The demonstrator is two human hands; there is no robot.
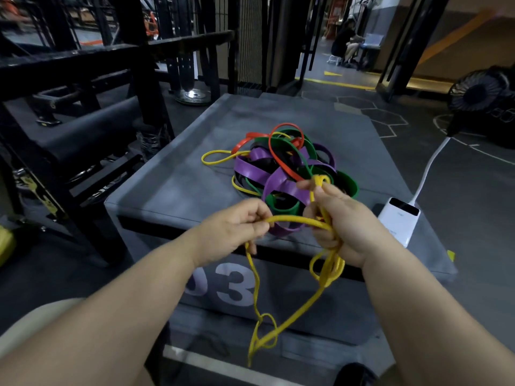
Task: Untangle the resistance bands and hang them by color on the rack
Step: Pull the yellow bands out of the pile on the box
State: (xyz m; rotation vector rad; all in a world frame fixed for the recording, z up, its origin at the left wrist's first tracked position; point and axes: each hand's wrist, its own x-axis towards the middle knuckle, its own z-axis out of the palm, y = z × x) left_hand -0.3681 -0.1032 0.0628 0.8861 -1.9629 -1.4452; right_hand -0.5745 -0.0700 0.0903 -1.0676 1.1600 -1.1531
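Resistance bands in purple, green, red and yellow lie in one tangled heap on top of a grey padded box, towards its far right. One yellow band is lifted clear at the near edge of the heap and runs between both hands. The left hand pinches it with curled fingers. The right hand grips several yellow strands, thumb and forefinger nipping a loop at the top. Slack loops hang down in front of the box, twisted together low down. A black rack stands left. A white power bank lies on the box's right edge.
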